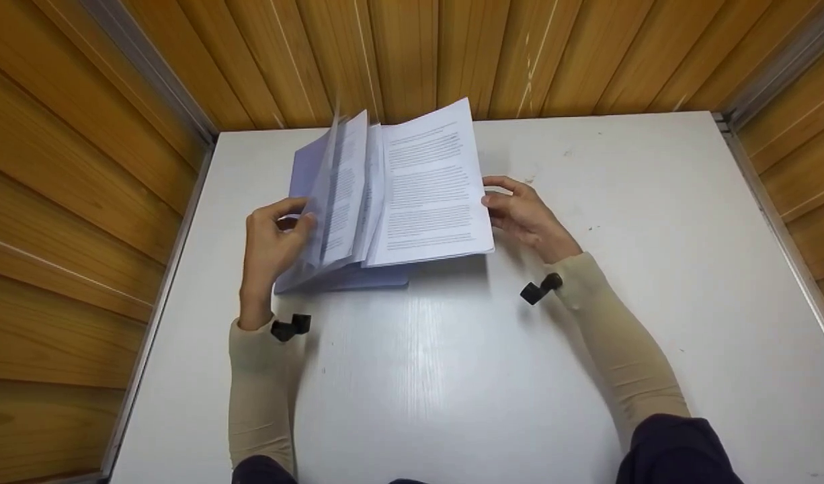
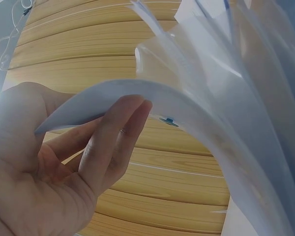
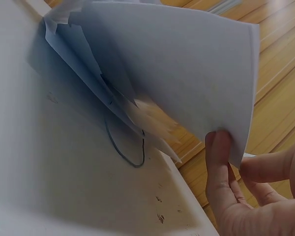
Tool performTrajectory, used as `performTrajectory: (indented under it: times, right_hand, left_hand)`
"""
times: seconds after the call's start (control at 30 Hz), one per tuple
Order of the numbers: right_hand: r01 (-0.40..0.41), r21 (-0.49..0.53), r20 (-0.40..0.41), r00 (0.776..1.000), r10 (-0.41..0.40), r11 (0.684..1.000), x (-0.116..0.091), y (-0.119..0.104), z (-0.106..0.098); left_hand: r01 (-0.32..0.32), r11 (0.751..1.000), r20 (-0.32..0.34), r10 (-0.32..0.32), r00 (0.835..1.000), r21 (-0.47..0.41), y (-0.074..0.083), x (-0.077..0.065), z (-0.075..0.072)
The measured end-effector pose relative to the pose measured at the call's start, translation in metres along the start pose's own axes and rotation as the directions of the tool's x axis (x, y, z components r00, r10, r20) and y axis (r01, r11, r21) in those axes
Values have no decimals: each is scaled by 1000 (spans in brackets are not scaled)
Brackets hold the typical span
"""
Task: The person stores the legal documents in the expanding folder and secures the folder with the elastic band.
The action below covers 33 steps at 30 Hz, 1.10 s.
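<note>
A folder with a blue-violet cover (image 1: 378,277) stands open at the back left of the white table, its pages raised and fanned. My left hand (image 1: 267,242) pinches the left-hand clear sleeves (image 1: 328,228) between thumb and fingers; in the left wrist view a bent pale sheet (image 2: 113,93) curves through that hand. With thumb and fingertips, my right hand (image 1: 526,215) holds the right edge of a white printed page (image 1: 429,185), lifted off the table. In the right wrist view the back of this page (image 3: 187,64) is blank.
Below the folder hangs a thin dark cord loop (image 3: 136,166) in the right wrist view. Wood-patterned walls (image 1: 405,60) enclose the white table (image 1: 419,376) at the back and sides. Black wrist mounts (image 1: 541,289) sit on both beige sleeves.
</note>
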State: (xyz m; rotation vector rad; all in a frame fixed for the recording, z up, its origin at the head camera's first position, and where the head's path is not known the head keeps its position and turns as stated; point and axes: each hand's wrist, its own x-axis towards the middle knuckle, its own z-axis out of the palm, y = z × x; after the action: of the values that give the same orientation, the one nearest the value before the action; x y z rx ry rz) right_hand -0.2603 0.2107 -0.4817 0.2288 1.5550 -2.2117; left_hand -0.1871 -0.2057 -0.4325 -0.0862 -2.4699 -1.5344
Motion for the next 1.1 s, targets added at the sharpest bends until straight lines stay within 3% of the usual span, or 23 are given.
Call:
performTrajectory:
  times: [0.5, 0.8, 1.1]
  right_hand:
    - [-53, -37, 21, 998, 53, 998, 11, 3, 9]
    - [-54, -21, 22, 998, 54, 998, 18, 2, 11]
    - [-33, -7, 30, 999, 33, 999, 20, 9, 27]
  left_hand:
    - [3, 1000, 17, -3, 1000, 5, 1, -1, 0]
    - [7, 1000, 16, -7, 1000, -1, 1, 0, 0]
    - [20, 999, 19, -21, 1000, 35, 0, 0, 2]
